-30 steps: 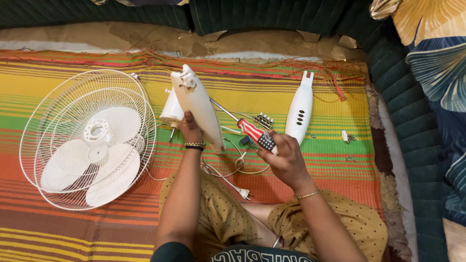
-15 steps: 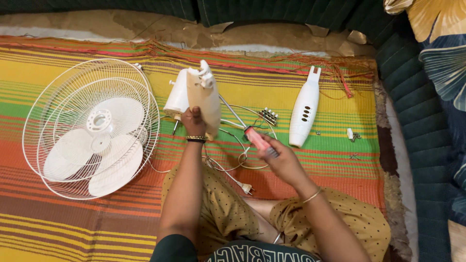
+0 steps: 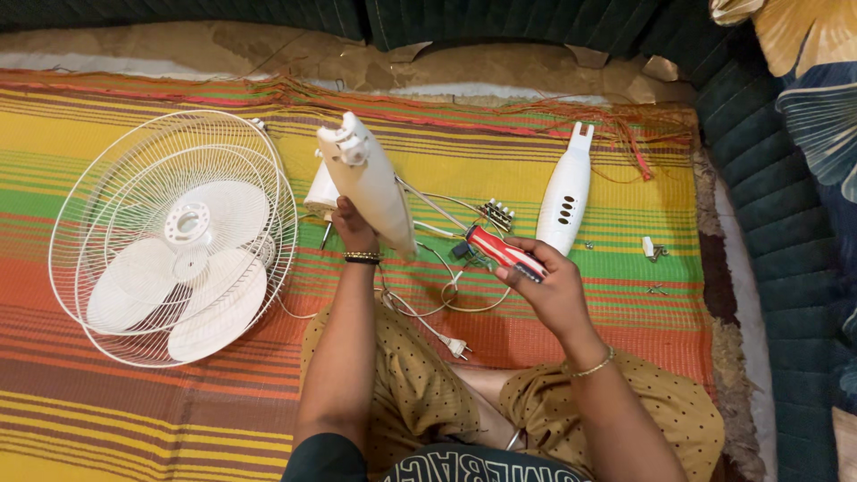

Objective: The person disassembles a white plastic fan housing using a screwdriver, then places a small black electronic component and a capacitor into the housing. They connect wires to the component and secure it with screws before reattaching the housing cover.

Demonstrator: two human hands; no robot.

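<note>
Landmark: white fan housing (image 3: 366, 183), held tilted above the striped mat (image 3: 134, 419).
Left hand (image 3: 350, 228): closed around the housing's lower end, just below the landmark.
Right hand (image 3: 553, 290): fingers wrapped shut on the red-handled screwdriver (image 3: 500, 253), right of the housing, its tip aimed toward it.
Technique: judged best to steady the housing firmly and keep the driver in line with the screw before turning.
Cord and plug (image 3: 457, 346): loose wires below and right of the housing; may snag.
Fan cage (image 3: 174, 236): left of the housing, just beside it.
White cover (image 3: 567, 192): right, lying flat.
Small fasteners (image 3: 654, 250): farther right, easily scattered.
Open room: bare mat beyond the housing, up to the fringe.
</note>
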